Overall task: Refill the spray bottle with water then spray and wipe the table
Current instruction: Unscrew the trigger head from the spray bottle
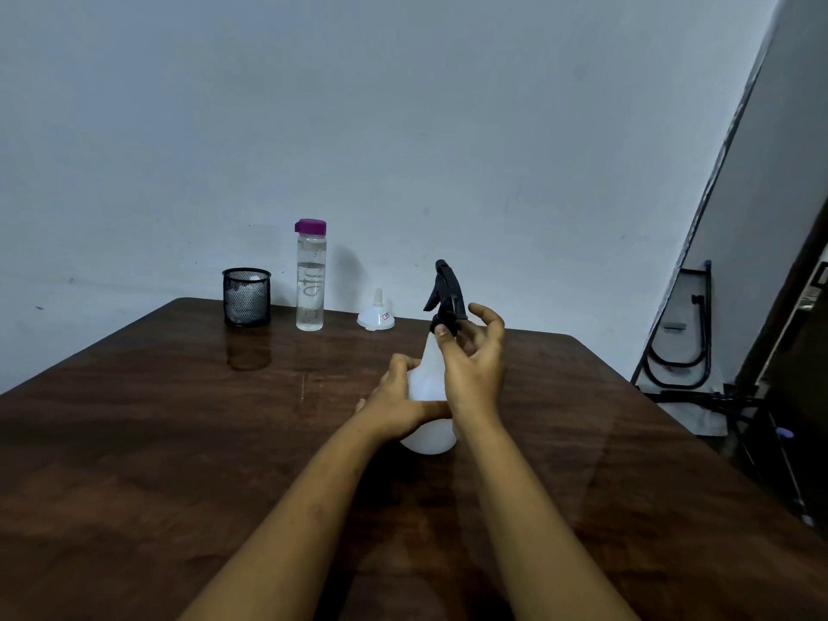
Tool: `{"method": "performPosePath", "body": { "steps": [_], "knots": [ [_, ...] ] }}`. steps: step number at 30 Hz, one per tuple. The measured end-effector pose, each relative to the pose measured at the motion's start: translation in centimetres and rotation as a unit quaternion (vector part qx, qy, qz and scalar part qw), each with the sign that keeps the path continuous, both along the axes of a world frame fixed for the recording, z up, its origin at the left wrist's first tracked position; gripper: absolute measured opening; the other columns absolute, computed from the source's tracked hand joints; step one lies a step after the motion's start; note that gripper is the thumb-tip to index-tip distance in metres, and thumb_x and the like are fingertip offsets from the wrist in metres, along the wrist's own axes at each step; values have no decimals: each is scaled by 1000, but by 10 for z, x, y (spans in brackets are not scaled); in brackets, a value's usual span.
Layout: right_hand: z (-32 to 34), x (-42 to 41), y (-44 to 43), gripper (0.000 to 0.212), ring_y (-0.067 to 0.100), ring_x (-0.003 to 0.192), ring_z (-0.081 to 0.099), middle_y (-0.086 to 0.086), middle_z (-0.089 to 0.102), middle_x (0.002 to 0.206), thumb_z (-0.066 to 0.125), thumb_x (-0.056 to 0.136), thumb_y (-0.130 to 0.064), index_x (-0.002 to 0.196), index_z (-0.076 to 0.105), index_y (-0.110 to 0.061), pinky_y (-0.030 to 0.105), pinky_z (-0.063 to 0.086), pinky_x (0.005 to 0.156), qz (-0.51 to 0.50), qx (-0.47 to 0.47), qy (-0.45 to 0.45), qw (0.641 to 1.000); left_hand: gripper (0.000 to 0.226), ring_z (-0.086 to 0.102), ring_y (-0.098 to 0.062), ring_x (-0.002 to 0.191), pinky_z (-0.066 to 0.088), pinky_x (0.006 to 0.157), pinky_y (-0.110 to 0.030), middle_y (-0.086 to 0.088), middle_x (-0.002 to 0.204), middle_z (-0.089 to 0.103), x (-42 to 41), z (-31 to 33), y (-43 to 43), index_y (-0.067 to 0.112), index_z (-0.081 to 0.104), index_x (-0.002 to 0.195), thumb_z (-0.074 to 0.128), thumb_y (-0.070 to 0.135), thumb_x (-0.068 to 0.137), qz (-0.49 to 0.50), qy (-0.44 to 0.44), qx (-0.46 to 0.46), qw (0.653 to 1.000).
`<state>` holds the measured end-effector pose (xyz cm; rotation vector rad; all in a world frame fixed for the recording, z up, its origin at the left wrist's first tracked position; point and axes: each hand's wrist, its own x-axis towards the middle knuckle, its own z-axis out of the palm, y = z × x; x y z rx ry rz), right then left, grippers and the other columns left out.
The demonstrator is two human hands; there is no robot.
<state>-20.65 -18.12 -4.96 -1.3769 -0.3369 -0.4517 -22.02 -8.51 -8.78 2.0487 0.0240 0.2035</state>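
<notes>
The white spray bottle [429, 439] is stood mid-table [179, 441]; its body is gripped by the left hand [398, 405]; the collar under its black spray head [446, 293] is pinched by the right hand [470, 369]; farther back, a funnel [376, 313], a purple-capped water bottle [310, 280] and a mesh cup [246, 298] are lined along the far edge.

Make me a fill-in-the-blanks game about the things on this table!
1. The water bottle has a ____ cap.
2. The left hand grips the spray bottle, and the right hand pinches the collar of its ____ trigger head.
3. The white funnel sits with its spout pointing ____.
4. The black mesh cup stands to the ____ of the water bottle.

Missing words: purple, black, up, left.
</notes>
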Motion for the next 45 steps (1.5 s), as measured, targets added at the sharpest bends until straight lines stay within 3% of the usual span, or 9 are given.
{"method": "performPosePath", "body": {
  "steps": [3, 6, 9, 13, 20, 24, 28, 33, 45],
  "knots": [
    [-5, 3, -5, 42, 13, 111, 59, 5, 64, 120, 49, 95, -5, 122, 41, -36, 25, 43, 96, 76, 10, -12, 997, 76, 50, -21, 115, 38, 102, -51, 8, 116, 46, 0, -1, 0, 38, 31, 99, 65, 69, 39, 0, 0, 1, 1000],
    [-4, 2, -6, 46, 16, 119, 52, 5, 51, 128, 61, 90, -18, 126, 39, -38, 30, 44, 97, 44, -21, -19, 999, 76, 50, -21, 115, 38, 102, -51, 6, 118, 47, 0, 0, 0, 37, 32, 100, 66, 69, 39, 1, 4, 0, 1000],
    [2, -1, -2, 65, 13, 108, 52, 1, 50, 116, 78, 74, -31, 127, 41, -30, 27, 46, 85, -37, -75, -16, 996, 76, 50, -22, 116, 38, 102, -52, 8, 114, 46, -1, 1, -1, 36, 31, 99, 66, 66, 38, 0, 8, -4, 1000],
    [10, -1, 0, 62, 10, 93, 58, -1, 60, 103, 77, 75, -18, 125, 42, -24, 12, 43, 72, -44, -90, -18, 995, 79, 49, -23, 117, 37, 103, -52, 6, 118, 44, -2, 3, -2, 35, 31, 102, 65, 66, 38, -1, 14, 0, 1000],
    [5, 0, -10, 52, 8, 104, 59, -5, 64, 103, 50, 94, -3, 137, 34, -30, 16, 43, 86, 101, -42, -10, 994, 75, 50, -21, 115, 40, 101, -51, 5, 120, 46, -2, 2, -1, 41, 31, 97, 69, 68, 38, 7, 15, -5, 1000],
    [10, -4, -5, 64, 2, 99, 55, -6, 56, 109, 70, 84, -22, 136, 32, -30, 10, 40, 75, 51, -97, -13, 994, 78, 50, -22, 116, 39, 102, -53, 4, 121, 47, -1, 1, -1, 38, 31, 99, 70, 67, 38, 8, 21, -12, 1000],
    [13, 0, -4, 68, 10, 87, 55, -10, 55, 90, 80, 72, -22, 127, 40, -23, 8, 38, 66, -40, -115, -17, 992, 80, 50, -23, 117, 38, 102, -53, 1, 124, 46, 0, 1, -1, 39, 30, 100, 71, 67, 37, 13, 27, -8, 1000],
    [21, 3, -10, 56, -1, 82, 57, -7, 63, 94, 74, 78, -14, 124, 43, -22, 23, 47, 79, -19, -118, -13, 993, 77, 48, -23, 119, 37, 104, -52, 6, 123, 46, -1, 2, -1, 43, 30, 99, 70, 71, 39, 13, 34, 3, 999],
    [111, 17, -30, 35, 19, 109, 61, 9, 67, 115, 58, 89, -10, 124, 53, -14, 32, 46, 98, 27, -142, -66, 987, 81, 31, -28, 136, 12, 110, -65, 5, 144, 38, 2, 31, -2, 26, 37, 129, 61, 72, 66, 100, 64, 222, 968]
  ]
}}
